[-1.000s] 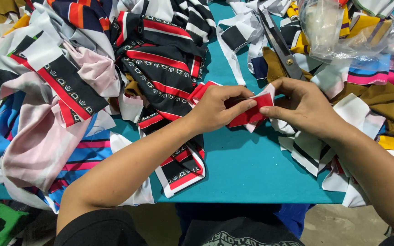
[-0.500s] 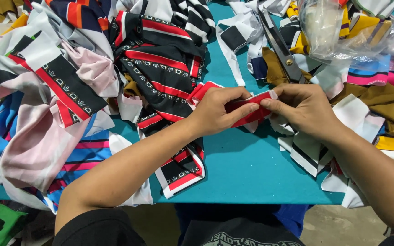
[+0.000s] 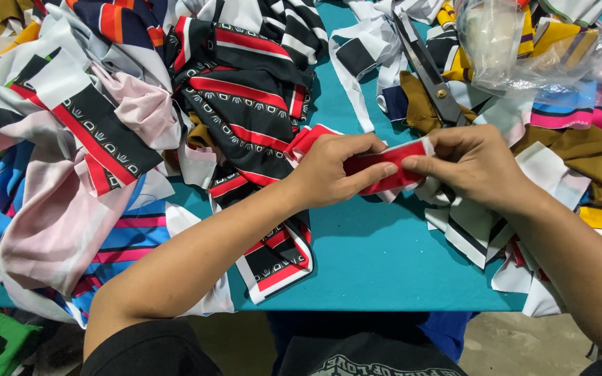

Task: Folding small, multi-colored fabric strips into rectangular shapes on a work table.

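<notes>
At the far left we see a heap of fabric scraps (image 3: 71,174) in pink, blue and white, with black-and-red patterned pieces lying across it, spilling over the edge of the teal counter (image 3: 384,264). Next to it lies a black cloth with red stripes (image 3: 245,104), bunched up and reaching down toward the counter's near edge. Our left hand (image 3: 332,170) is just right of that cloth, fingers curled and pinching the left end of a small red fabric strip (image 3: 391,170) with a white edge. The strip sits held just above the counter, near its middle, between both hands. Our right hand (image 3: 472,167) grips the strip's right end, thumb on top and fingers closed under it. Behind the right hand a pair of scissors (image 3: 426,66) lies on white and mustard scraps, blades pointing away from us. Further right, a clear plastic bag (image 3: 524,42) rests on more striped and brown fabric pieces (image 3: 587,153).
</notes>
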